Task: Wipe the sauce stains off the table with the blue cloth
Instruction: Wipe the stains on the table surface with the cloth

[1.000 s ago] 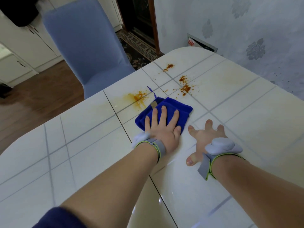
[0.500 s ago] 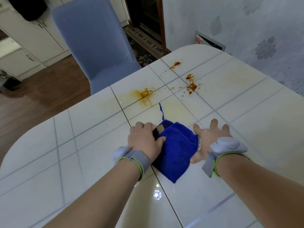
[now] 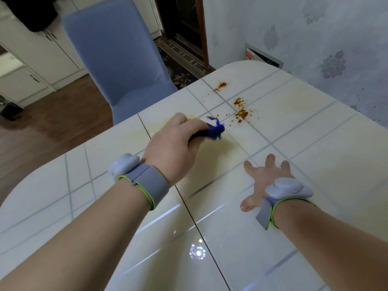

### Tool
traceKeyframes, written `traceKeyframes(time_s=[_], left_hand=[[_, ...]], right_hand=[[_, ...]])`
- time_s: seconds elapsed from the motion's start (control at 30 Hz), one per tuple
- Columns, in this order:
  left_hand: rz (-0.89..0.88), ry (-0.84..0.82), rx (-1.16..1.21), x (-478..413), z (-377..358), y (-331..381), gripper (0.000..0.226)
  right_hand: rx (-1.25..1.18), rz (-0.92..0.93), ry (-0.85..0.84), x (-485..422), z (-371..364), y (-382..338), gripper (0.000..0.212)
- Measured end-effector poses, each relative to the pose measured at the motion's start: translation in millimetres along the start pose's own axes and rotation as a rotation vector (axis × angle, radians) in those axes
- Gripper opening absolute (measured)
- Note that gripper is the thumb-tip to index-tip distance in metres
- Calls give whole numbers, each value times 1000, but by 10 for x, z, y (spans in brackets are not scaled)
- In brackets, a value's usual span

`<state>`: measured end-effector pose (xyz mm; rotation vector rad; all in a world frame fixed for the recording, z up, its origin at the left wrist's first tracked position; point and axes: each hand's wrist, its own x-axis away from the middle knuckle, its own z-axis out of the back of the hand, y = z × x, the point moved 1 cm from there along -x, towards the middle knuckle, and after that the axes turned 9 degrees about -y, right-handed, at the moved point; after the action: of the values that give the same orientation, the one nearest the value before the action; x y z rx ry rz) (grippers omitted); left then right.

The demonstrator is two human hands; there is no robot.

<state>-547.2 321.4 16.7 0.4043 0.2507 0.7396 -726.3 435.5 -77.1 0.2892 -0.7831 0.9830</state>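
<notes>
A: What sort of place is it?

B: A home, prob. the dining rm next to a kitchen. Glossy tile-pattern table (image 3: 315,154) w/ a blue fabric-covered chair (image 3: 117,59) pulled up to it.

A: What else shows it?

B: Floral wallpaper (image 3: 294,28) on the wall, white cabinets (image 3: 52,53) w/ dark handles at left, wood floor (image 3: 52,127), and a patterned rug (image 3: 180,59) by a wood-framed doorway (image 3: 184,17).

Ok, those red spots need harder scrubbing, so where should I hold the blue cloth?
By its bunched middle, coming from above on the near side, as the left hand does. The cloth is wadded into a lump, so wrapping the fingers round it likely leaves a tuft free toward the stains.
</notes>
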Motion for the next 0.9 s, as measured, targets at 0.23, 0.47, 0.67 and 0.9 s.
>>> traceKeyframes(time_s=[0.23, 0.47, 0.67, 0.9], left_hand=[[-7, -342, -247, 525, -587, 201, 32], [1, -557, -430, 493, -1149, -228, 61], [298, -446, -450, 527, -999, -557, 73], [540, -360, -329, 421, -1286, -55, 66]], right_hand=[[-18, -19, -18, 41, 37, -19, 83], [-27, -22, -64, 61, 73, -29, 101], [6, 3, -56, 98, 44, -13, 97], [8, -5, -48, 71, 97, 18, 92]])
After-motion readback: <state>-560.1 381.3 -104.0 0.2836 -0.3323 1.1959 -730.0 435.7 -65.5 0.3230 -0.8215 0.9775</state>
